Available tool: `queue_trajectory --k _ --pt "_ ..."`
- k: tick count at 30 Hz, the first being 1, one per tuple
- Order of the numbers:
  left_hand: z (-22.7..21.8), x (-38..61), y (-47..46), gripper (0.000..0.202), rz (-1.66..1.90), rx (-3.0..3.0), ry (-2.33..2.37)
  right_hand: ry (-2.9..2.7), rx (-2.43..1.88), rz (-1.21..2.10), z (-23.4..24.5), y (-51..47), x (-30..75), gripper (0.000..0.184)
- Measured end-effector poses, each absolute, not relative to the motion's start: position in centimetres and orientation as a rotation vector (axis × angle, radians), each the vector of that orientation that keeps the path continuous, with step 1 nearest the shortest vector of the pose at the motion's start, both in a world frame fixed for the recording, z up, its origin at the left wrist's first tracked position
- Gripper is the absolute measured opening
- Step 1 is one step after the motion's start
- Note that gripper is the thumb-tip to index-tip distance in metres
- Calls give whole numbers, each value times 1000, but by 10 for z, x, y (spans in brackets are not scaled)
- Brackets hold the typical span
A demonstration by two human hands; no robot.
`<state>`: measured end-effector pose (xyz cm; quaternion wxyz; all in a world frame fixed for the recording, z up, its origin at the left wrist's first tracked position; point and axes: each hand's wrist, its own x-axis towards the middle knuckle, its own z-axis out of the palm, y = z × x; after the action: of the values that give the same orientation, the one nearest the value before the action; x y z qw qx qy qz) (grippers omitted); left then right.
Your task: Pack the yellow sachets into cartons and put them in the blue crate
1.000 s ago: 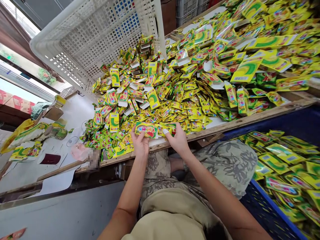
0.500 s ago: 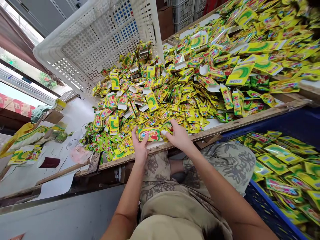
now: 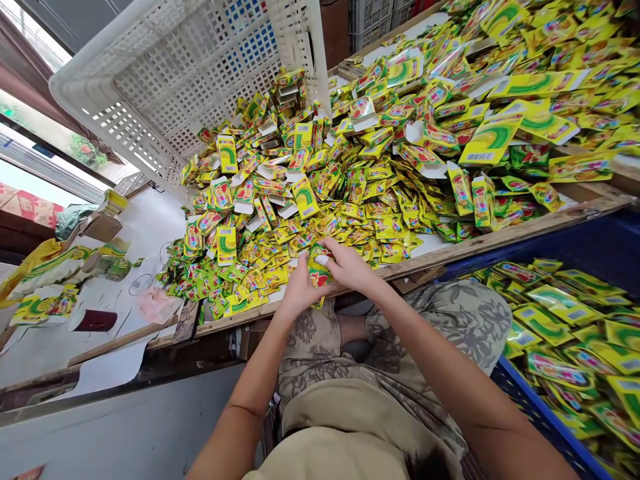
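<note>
My left hand (image 3: pixel 301 288) is closed around a small yellow, green and red carton (image 3: pixel 320 276), tilted on end and partly covered by my fingers. From the right, my right hand (image 3: pixel 347 265) pinches a green sachet (image 3: pixel 315 253) at the carton's upper end. How far the sachet sits inside the carton I cannot tell. Just beyond both hands lies a heap of yellow sachets (image 3: pixel 285 250), with green sachets (image 3: pixel 200 283) to its left. Small cartons (image 3: pixel 305 198), several with open ends, are piled behind them.
A white plastic crate (image 3: pixel 145 87) lies tipped toward me, cartons spilling from its mouth. A wooden rail (image 3: pixel 430 261) edges the table in front. At lower right stands a blue crate (image 3: pixel 545 420) of packed cartons. A dark red roll (image 3: pixel 95 321) lies at left.
The carton in my left hand has swung from lying level to standing on end. My right hand has moved left, bringing the green sachet against the carton's upper end.
</note>
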<state>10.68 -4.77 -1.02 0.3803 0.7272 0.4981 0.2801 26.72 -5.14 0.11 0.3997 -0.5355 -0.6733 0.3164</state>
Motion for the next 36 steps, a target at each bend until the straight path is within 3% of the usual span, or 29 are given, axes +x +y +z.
queue_trajectory --k 7,14,24,31,36 --pt "-20 131 -23 89 1075 2161 1147 -1979 -1384 494 29 -25 282 29" --pt "-38 126 -27 92 1095 1924 1098 -2187 -1428 600 30 -21 281 23" --pt "-28 114 -25 53 888 1641 997 -2566 -1330 715 28 -16 272 19" --pt "-46 101 -23 51 937 1143 999 -1654 -1210 786 -3 -26 276 33" --pt "-45 101 -24 55 889 931 868 -1326 -1167 1382 -17 -20 270 9"
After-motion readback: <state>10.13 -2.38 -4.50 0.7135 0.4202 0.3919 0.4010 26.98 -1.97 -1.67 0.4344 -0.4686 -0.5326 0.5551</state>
